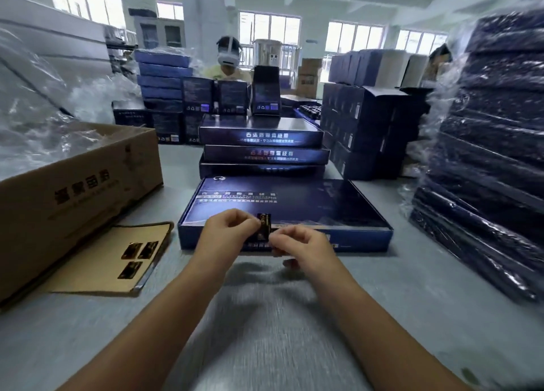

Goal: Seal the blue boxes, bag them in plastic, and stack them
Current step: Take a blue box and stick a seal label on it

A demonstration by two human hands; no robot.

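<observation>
A flat blue box lies on the grey table in front of me. A dark gold-printed sticker stands over the middle of its near edge. My left hand pinches the sticker from the left, and my right hand pinches its lower end from the right. Behind the box three more flat blue boxes lie stacked. At the right stands a tall stack of bagged blue boxes in shiny plastic.
A brown backing sheet with three stickers lies at the left, beside an open cardboard carton with plastic bags heaped in it. Smaller blue cartons stand further back. A person in a headset sits across the table.
</observation>
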